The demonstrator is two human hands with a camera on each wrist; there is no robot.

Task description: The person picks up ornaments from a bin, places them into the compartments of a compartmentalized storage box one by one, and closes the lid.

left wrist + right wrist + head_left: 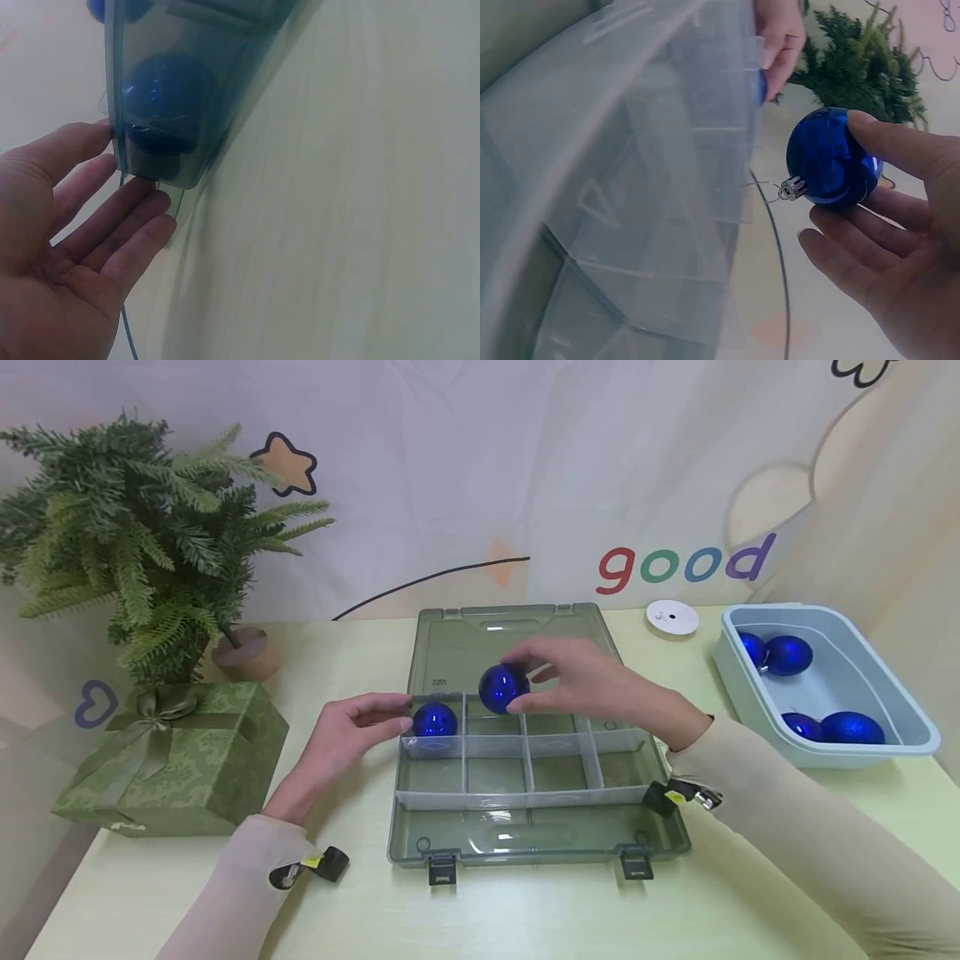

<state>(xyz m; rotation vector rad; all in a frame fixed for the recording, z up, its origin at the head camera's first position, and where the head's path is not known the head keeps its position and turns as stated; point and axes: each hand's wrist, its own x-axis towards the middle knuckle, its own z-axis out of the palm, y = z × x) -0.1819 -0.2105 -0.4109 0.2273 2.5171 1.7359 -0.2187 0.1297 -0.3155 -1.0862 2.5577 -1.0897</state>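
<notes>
A shiny blue bauble is pinched between the thumb and fingers of my right hand, above the back row of the divided case. In the right wrist view, a silver cap with a wire loop sticks out from this bauble. Another blue bauble sits in the back left compartment. My left hand is at the back left corner of the case, its extended fingers touching the outside. The lid lies folded back behind the compartments.
On the right, a light blue tub contains several blue baubles. A white ribbon spool lies behind the case's right side. To the left are a green gift box and a small potted fir tree. Two black latches hang at the case's front.
</notes>
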